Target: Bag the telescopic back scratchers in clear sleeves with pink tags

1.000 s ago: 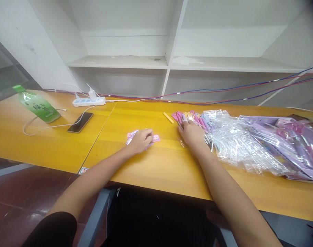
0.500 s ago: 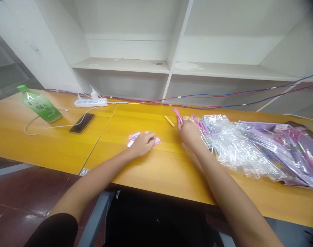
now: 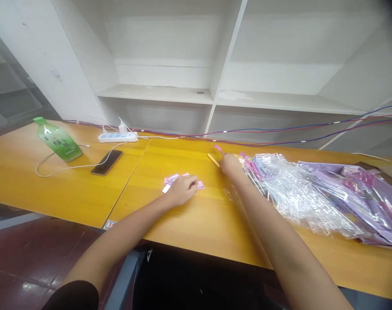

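Observation:
My left hand (image 3: 183, 190) rests curled on the table over small pink and purple cards (image 3: 200, 185); whether its fingers hold anything is hidden. At the near end of a pile of thin sticks with pink, yellow and blue tops (image 3: 252, 165) is my right hand (image 3: 231, 165), its fingers closed and mostly out of sight. A pink piece (image 3: 217, 148) shows just beyond those fingers. Beside them on the left, a thin yellow stick (image 3: 213, 160) lies on the table, its lower end close to my right hand.
Crumpled clear plastic bags (image 3: 289, 189) lie right of the sticks, next to a purple package (image 3: 370, 193). On the left are a green bottle (image 3: 62, 142), a phone (image 3: 107, 162) and a power strip (image 3: 118, 137). Cables run along the shelf (image 3: 157, 92).
The view has tilted slightly, so everything sits lower. My right hand has shifted left, nearer to the yellow stick, and its fingers are less visible. My left hand stays over the cards.

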Available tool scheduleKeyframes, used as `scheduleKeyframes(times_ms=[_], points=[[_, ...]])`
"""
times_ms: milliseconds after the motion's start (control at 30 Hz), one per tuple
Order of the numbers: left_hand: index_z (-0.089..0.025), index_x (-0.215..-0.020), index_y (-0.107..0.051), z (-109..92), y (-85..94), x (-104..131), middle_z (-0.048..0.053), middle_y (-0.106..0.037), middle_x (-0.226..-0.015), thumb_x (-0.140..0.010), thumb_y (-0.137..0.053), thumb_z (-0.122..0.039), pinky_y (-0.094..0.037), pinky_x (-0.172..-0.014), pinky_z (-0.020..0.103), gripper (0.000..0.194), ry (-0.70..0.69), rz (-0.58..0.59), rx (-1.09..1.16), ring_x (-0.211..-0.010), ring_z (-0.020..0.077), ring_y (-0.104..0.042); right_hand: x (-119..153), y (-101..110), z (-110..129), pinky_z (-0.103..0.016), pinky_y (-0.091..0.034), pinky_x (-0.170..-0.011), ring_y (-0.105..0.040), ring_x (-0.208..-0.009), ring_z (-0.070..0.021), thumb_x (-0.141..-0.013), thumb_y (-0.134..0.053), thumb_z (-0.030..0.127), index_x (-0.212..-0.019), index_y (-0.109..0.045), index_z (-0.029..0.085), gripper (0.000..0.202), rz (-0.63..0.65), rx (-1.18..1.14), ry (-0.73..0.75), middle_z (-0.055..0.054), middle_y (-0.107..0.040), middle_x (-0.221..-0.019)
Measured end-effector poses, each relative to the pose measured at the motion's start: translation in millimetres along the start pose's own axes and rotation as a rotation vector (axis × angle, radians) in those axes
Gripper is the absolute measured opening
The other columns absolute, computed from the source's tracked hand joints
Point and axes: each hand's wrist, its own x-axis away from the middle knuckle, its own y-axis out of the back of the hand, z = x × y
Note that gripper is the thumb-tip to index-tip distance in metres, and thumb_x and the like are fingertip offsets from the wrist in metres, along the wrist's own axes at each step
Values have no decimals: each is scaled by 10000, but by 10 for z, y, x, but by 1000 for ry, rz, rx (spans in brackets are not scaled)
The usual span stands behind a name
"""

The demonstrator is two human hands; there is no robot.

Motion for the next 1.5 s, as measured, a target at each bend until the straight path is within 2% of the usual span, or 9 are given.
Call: scheduleKeyframes(times_ms=[133,333,533,667,800,933,1133,1267,1500], points=[[-223,-724,-460,5,-2,-3,-9,-615,-727,-960,-474,-183,-322,-709,334,240,-6,-6,-23,-738,172,-522,-47,73,40,-337,-540,-915,-771,-1099,-320,-952,-689,148,-1166,-791,24,268,32,-65,-53,-289,-782,-1137],[-220,-725,-475,30,-10,-18,-36,-551,-688,-939,-497,-172,-368,-769,325,220,-38,-35,-17,-697,155,-480,80,228,41,-338,-522,-821,-766,-993,-315,-1015,-682,440,-1147,-802,40,438,-16,-235,-102,-263,-800,-1031],[-208,-901,-618,45,-28,-40,-28,-635,-756,-957,-543,-214,-437,-722,284,93,70,-109,192,-700,137,-579,541,360,22,-295,-472,-660,-679,-717,-217,-1024,-596,353,-1098,-815,115,331,-113,-495,-77,-94,-752,-802],[-188,-1198,-658,125,-81,-109,31,-694,-972,-1008,-612,-458,-536,-745,281,333,154,-186,517,-797,144,-665,1104,232,269,-273,-434,-541,-546,-552,-151,-951,-665,534,-1041,-798,176,393,-60,-1002,111,-32,-715,-758],[-167,-973,-647,201,-131,-157,38,-656,-932,-989,-649,-586,-550,-789,271,420,168,-259,699,-828,134,-654,1470,15,523,-303,-542,-758,-680,-812,-198,-897,-722,614,-927,-782,201,419,80,-1213,406,-48,-763,-881],[-197,-940,-548,211,-131,-155,-11,-589,-792,-1005,-592,-631,-495,-661,247,441,226,-240,817,-670,108,-589,1447,-91,458,-284,-449,-565,-540,-595,-154,-906,-650,752,-780,-673,217,550,-14,-1321,215,-16,-641,-705],[-222,-1087,-590,115,-63,-83,-82,-406,-657,-1032,-553,-490,-308,-538,243,276,199,-112,598,-533,99,-375,1210,0,28,-269,-359,-501,-447,-540,-130,-940,-586,814,-777,-644,230,609,-255,-1487,67,22,-473,-621],[-213,-1097,-653,-16,22,-26,-33,-576,-795,-1080,-495,-485,-382,-655,277,315,116,-83,298,-658,119,-486,1090,61,-126,-263,-166,-447,-193,-466,-102,-911,-615,818,-820,-609,247,579,-233,-1679,86,89,-272,-578],[-204,-1200,-752,-32,72,-41,42,-660,-973,-1114,-479,-468,-438,-873,332,390,-47,-39,-27,-923,194,-609,1182,172,-72,-256,-201,-469,-242,-476,-96,-889,-711,742,-856,-583,250,509,-223,-1882,175,82,-355,-575]])
